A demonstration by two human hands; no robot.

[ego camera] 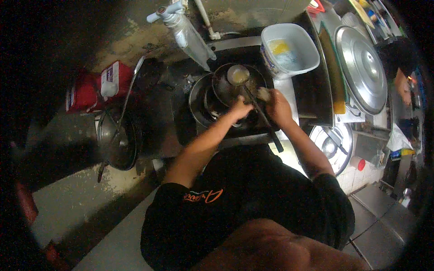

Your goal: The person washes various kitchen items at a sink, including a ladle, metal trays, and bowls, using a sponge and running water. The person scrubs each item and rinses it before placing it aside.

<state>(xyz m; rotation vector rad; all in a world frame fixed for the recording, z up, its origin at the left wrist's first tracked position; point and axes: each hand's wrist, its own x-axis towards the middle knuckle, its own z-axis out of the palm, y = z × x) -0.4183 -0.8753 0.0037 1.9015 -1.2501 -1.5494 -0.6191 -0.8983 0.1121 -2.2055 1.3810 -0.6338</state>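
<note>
My left hand is at the near rim of a dark round pan, beside a long dark handle; blur hides what its curled fingers hold. My right hand, just right of the handle, has its fingers around a small pale object, possibly a scrubbing pad. A small round bowl-shaped piece, perhaps a ladle's bowl, lies over the pan at the handle's upper end. Below and left of the pan is a larger dark pan. Behind my right hand stands a white plastic tub with a yellow thing and bluish liquid inside.
A pipe wrapped in clear plastic comes down behind the pans. To the left are a red bag and hanging pans. A large metal lid stands on the right, near shelves. Another person is at the far right.
</note>
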